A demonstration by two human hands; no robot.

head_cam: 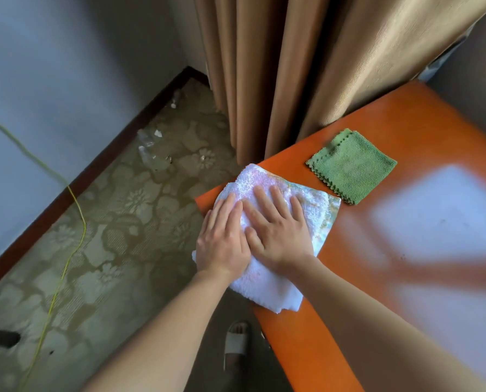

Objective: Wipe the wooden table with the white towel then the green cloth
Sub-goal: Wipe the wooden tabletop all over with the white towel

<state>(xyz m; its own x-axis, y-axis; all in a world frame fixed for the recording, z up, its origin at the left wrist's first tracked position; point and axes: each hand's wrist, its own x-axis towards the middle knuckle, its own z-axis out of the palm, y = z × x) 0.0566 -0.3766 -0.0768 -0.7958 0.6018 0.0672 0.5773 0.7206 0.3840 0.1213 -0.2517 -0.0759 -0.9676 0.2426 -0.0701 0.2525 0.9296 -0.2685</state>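
A glossy orange wooden table (377, 250) fills the right side of the head view. The white towel (270, 287) lies spread over the table's left corner, partly hanging past the edge. My left hand (222, 241) and my right hand (278, 230) both press flat on the towel, side by side, fingers stretched out and pointing away from me. The folded green cloth (352, 165) rests on the table just beyond the towel to the right, apart from both hands.
Tan curtains (292, 80) hang right behind the table's far edge. A patterned carpet (108, 222) with a yellow cable (75, 210) and bits of litter covers the floor on the left. A slippered foot (236, 340) stands below the table's near edge.
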